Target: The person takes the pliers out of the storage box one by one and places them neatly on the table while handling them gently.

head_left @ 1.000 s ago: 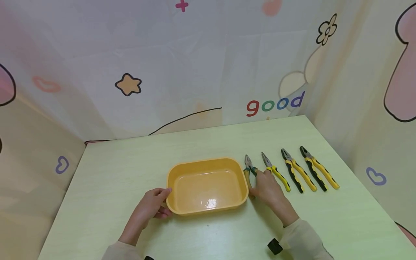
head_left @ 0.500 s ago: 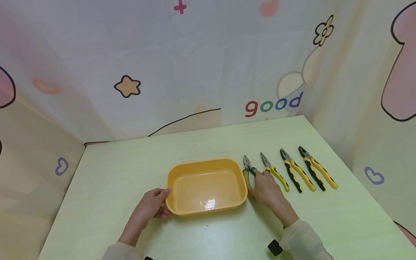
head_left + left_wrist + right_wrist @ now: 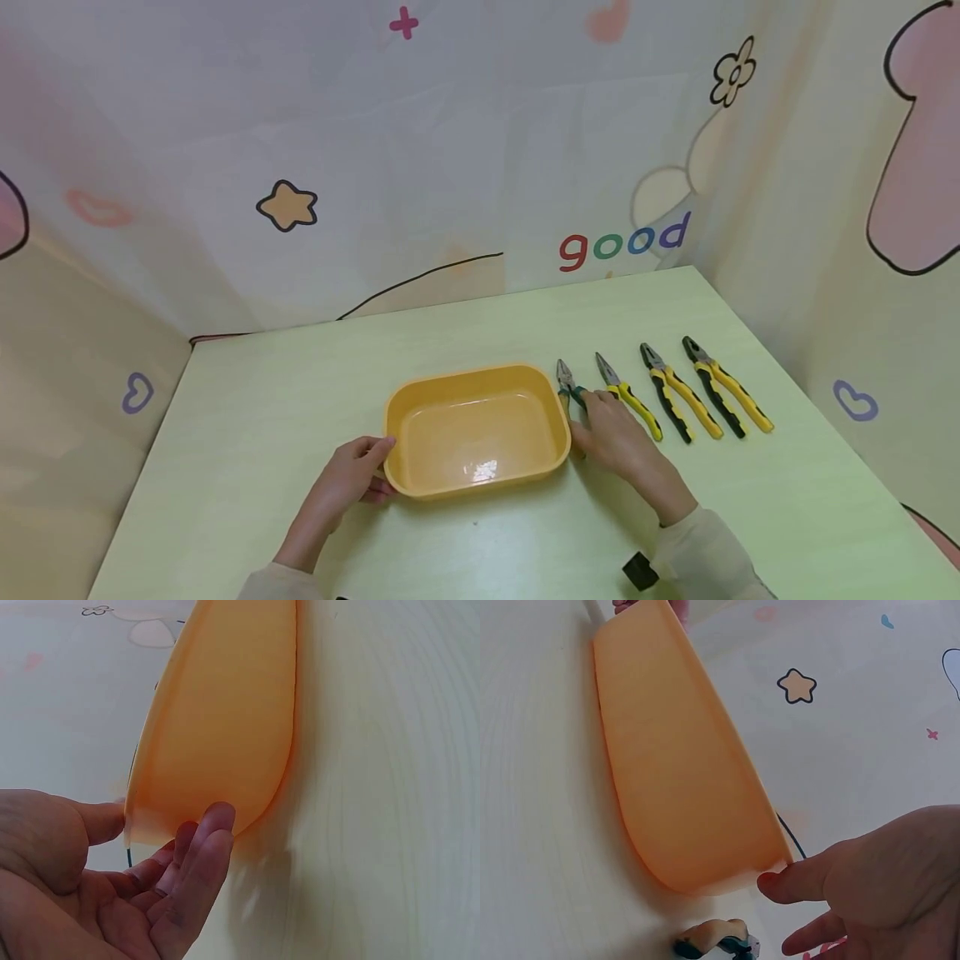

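Note:
A yellow rectangular plastic tray (image 3: 480, 432) with rounded corners stands on the table, nothing in it. At its left end my left hand (image 3: 351, 477) grips the wall, thumb over the rim and fingers bent beneath against the outside, as the left wrist view shows. My right hand (image 3: 618, 437) is at the opposite end. Its thumb (image 3: 799, 881) touches the tray near the rim while the other fingers reach away from it. Beside that end lie pliers with green and tan handles (image 3: 566, 379), partly hidden under the right hand.
Right of the right hand lie yellow-handled long-nose pliers (image 3: 630, 398) and two larger combination pliers with black and yellow grips, one (image 3: 678, 392) beside the other (image 3: 727, 387). A printed cloth (image 3: 420, 167) hangs behind the pale green table (image 3: 285, 383).
The head view has shifted slightly. My right hand has moved a little closer to the tray and covers more of the green-handled pliers. The left hand keeps its place on the tray.

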`<state>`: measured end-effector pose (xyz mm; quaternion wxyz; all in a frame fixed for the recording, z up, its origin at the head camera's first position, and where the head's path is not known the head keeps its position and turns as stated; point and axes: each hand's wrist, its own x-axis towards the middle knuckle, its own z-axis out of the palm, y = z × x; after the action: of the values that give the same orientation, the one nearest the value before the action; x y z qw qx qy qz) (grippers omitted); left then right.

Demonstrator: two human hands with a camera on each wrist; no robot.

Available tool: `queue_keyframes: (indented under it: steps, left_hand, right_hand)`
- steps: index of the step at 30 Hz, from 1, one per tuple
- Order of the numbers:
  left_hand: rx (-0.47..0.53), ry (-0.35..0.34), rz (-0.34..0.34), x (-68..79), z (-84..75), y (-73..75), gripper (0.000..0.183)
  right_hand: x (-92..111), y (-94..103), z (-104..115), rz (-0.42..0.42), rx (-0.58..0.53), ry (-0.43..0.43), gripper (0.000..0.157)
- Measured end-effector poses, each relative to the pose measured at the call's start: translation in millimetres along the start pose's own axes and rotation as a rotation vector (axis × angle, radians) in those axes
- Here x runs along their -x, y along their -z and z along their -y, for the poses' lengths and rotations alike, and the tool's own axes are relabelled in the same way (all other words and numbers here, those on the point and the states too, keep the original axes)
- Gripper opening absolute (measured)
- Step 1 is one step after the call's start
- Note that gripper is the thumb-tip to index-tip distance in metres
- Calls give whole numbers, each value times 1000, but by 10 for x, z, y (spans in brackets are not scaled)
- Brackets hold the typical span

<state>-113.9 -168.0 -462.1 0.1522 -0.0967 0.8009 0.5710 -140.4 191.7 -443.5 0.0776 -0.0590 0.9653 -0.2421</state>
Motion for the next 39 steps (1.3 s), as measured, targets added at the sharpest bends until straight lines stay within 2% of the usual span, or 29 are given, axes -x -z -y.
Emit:
queue_keyframes:
  steps: [11,15,20,23,31,39]
  left_hand:
    - [-17,-19,-20,54,-45,-16,45]
    - [-95,-50,-52,67,-48,15,46]
    - [-283,-89,-122,104,-81,71,49]
    - [-362,-120,-157,140,-117,92,50]
    - [-434,-230,-228,281,-198,140,44]
    - [-491,-276,-246,412,-242,237,48]
  right_hand:
    - [23,99,-27,-5,26,115,50]
    - [24,122,-38,-21,22,161,52]
    - [30,144,-32,-10,-1,182,57]
    - [38,157,-30,-2,3,188,59]
    - [70,196,-13,8,8,202,61]
    - [138,246,-6,-7,2,220,62]
